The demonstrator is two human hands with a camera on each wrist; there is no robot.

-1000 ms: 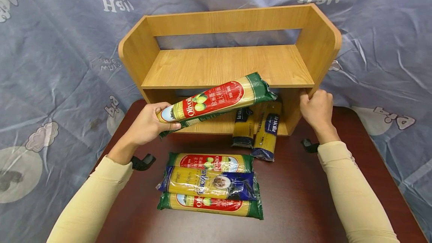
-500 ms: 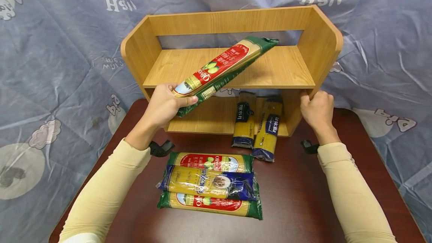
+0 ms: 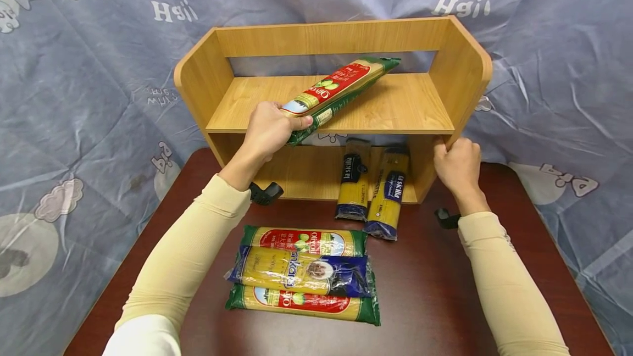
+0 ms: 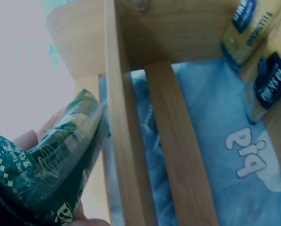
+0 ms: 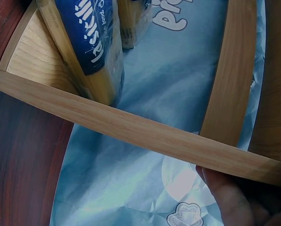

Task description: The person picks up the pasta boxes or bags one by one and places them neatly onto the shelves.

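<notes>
My left hand (image 3: 271, 129) grips the near end of a green and red spaghetti packet (image 3: 341, 82), thumb across its side. The packet slants to the far right over the upper board of a wooden shelf (image 3: 232, 104). In the left wrist view the packet's green end (image 4: 46, 165) fills the lower left, beside the board's edge. My right hand (image 3: 459, 165) grips the front edge of the shelf's right side panel, just below the upper board. The right wrist view shows its fingers (image 5: 227, 193) at that panel's edge.
Two yellow La Sicilia spaghetti packets (image 3: 353, 180) lean in the lower compartment at right, ends jutting over the dark red table (image 3: 420, 290). Nearer, a blue and yellow packet (image 3: 301, 271) lies over two green and red packets (image 3: 301, 304). A patterned cloth (image 3: 99, 98) hangs behind.
My left hand has lifted the spaghetti packet from in front of the lower compartment, moving it up and right over the upper board. My right hand stays on the side panel.
</notes>
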